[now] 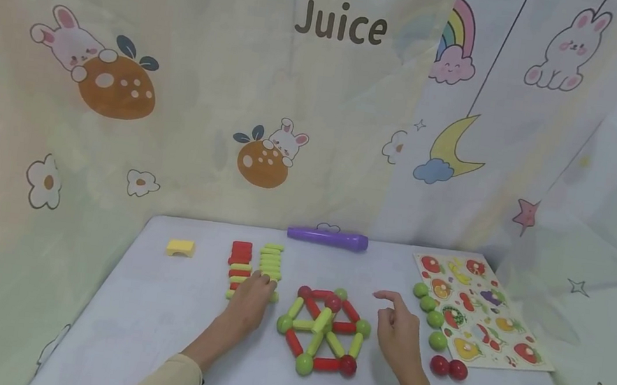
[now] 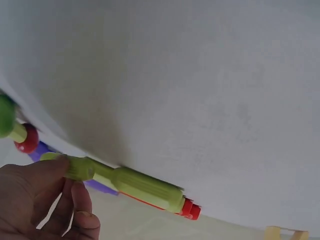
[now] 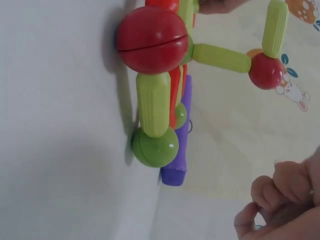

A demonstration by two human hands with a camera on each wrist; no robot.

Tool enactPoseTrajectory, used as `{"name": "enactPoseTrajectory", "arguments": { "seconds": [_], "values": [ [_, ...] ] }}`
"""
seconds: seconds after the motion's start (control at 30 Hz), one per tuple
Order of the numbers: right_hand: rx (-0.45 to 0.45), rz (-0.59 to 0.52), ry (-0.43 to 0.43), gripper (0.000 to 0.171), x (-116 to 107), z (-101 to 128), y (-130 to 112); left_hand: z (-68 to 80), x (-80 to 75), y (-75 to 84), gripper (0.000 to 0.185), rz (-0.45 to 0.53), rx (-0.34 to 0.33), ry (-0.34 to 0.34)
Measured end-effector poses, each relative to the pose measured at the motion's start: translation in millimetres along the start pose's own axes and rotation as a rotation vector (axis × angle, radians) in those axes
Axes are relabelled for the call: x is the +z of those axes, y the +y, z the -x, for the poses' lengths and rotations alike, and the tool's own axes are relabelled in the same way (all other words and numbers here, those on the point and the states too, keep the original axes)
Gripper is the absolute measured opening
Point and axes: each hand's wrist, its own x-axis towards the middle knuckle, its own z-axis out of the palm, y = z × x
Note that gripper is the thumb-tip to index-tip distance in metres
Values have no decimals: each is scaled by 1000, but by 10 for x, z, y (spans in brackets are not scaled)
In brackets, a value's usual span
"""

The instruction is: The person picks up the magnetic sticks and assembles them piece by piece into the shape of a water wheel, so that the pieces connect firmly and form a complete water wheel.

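My left hand (image 1: pixel 251 301) pinches a yellow-green rod (image 2: pixel 80 168) between thumb and fingers, at the near end of the rod rows. A column of yellow-green rods (image 1: pixel 271 257) and a column of red and yellow-green rods (image 1: pixel 241 256) lie beside it. To its right sits a wheel-shaped frame of rods and balls (image 1: pixel 326 364). From the frame's middle a rod rises to a red ball (image 3: pixel 266 71), which bears another yellow-green rod (image 3: pixel 275 29). My right hand (image 1: pixel 399 338) hovers right of the frame, fingers loosely curled, holding nothing.
Loose green balls (image 1: pixel 435 319) and two red balls (image 1: pixel 439 365) lie at the right, by a fruit-picture board (image 1: pixel 481 316). A purple baton-like object (image 1: pixel 328 238) lies along the back edge. A yellow arch block (image 1: pixel 180 247) stands at the back left.
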Motion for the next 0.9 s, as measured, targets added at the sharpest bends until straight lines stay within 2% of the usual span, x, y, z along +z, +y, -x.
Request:
{"name": "enactPoseTrajectory", "arguments": {
  "seconds": [0.07, 0.13, 0.27, 0.37, 0.53, 0.63, 0.77, 0.9],
  "values": [
    [14, -8, 22, 36, -3, 17, 10, 24, -54, 24, 25, 36, -13, 24],
    [22, -8, 55, 37, 0, 31, 6, 48, -134, 60, 24, 118, -45, 32],
    [6, 38, 146, 35, 17, 41, -9, 83, -319, 152, 22, 368, -118, -2],
    [-19, 40, 146, 39, 30, 28, -15, 116, -432, 225, 20, 548, -115, -48],
    [-128, 55, 38, 36, 39, 11, -47, 195, -501, 360, 17, 761, -70, -135],
    [-184, 64, -47, 33, 51, 6, -80, 236, -490, 435, 16, 830, -55, -176],
    [-180, 7, -166, 42, 85, -16, -109, 280, -472, 515, 18, 885, -67, -218],
    [-162, -31, -224, 49, 111, -37, -128, 313, -462, 567, 20, 927, -92, -261]
  ]
}}
